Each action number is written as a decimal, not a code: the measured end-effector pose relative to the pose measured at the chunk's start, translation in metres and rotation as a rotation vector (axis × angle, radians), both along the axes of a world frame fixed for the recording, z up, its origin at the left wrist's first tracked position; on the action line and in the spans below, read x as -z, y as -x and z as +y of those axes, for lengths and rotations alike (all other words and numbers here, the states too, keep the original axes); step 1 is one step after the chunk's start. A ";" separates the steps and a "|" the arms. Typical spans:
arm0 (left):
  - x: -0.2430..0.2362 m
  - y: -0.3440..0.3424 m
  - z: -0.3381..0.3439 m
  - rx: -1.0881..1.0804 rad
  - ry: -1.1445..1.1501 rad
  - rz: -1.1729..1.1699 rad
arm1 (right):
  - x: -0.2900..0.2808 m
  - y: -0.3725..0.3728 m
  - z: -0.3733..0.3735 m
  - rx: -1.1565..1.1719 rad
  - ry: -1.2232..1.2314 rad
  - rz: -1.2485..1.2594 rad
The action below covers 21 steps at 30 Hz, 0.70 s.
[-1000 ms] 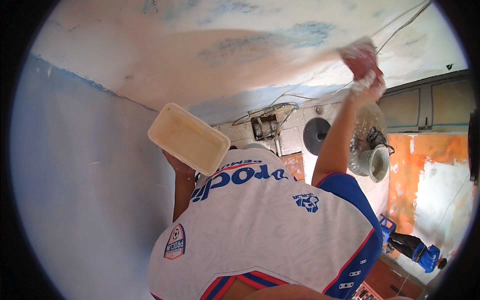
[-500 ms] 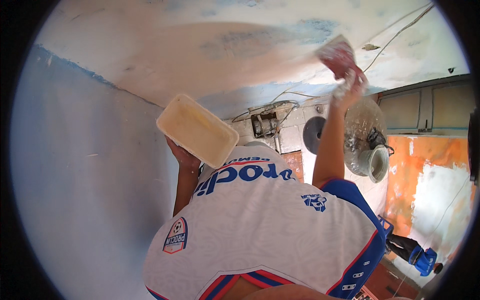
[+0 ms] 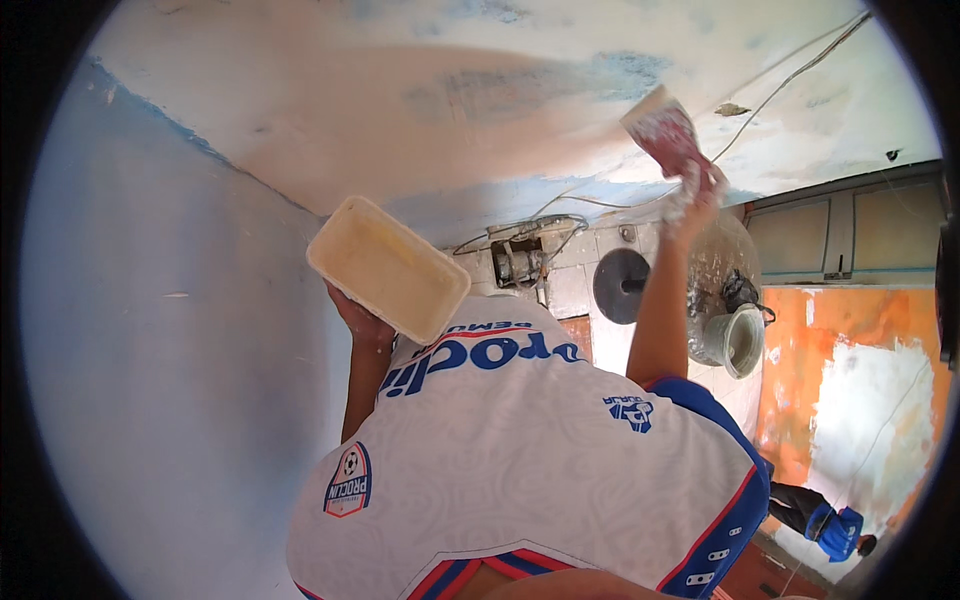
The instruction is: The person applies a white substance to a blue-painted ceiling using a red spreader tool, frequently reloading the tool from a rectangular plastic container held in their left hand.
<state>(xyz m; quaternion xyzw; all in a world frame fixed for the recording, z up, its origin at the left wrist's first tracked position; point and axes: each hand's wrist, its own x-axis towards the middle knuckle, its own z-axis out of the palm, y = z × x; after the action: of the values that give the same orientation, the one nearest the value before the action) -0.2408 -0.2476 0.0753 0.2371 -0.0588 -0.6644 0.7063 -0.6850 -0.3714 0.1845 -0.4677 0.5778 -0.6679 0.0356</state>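
My left hand (image 3: 360,318) is closed on a cream rectangular plastic tub (image 3: 385,270), gripping it from below at its lower left side. The tub is tilted so that its inside shows, coated with pale residue. Raised at the right, my right hand (image 3: 692,205) is wrapped round a putty knife (image 3: 664,135) with a wide reddish blade section smeared white. White paste also covers the fingers. The blade is up by the patchy white and blue wall (image 3: 400,120); whether it touches the surface I cannot tell.
A cable (image 3: 790,82) runs along the wall at upper right. Below are a round dark disc (image 3: 622,286), a splattered drum (image 3: 712,270) and a pale bucket (image 3: 742,342). A blue wall (image 3: 190,340) stands close at left. Another person (image 3: 830,525) is at lower right.
The putty knife has shifted slightly left and its blade has tipped further left. The tub sits a little lower and further left. Both hands keep their hold.
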 end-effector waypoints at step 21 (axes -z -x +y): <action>0.012 -0.012 0.000 0.046 0.078 0.052 | 0.006 -0.103 -0.003 -0.326 -0.218 0.352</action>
<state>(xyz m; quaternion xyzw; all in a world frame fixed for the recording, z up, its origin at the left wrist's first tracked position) -0.2290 -0.2475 0.0638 0.1907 -0.0716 -0.6835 0.7009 -0.5816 -0.3740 0.1789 -0.6570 0.5606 -0.4956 0.0921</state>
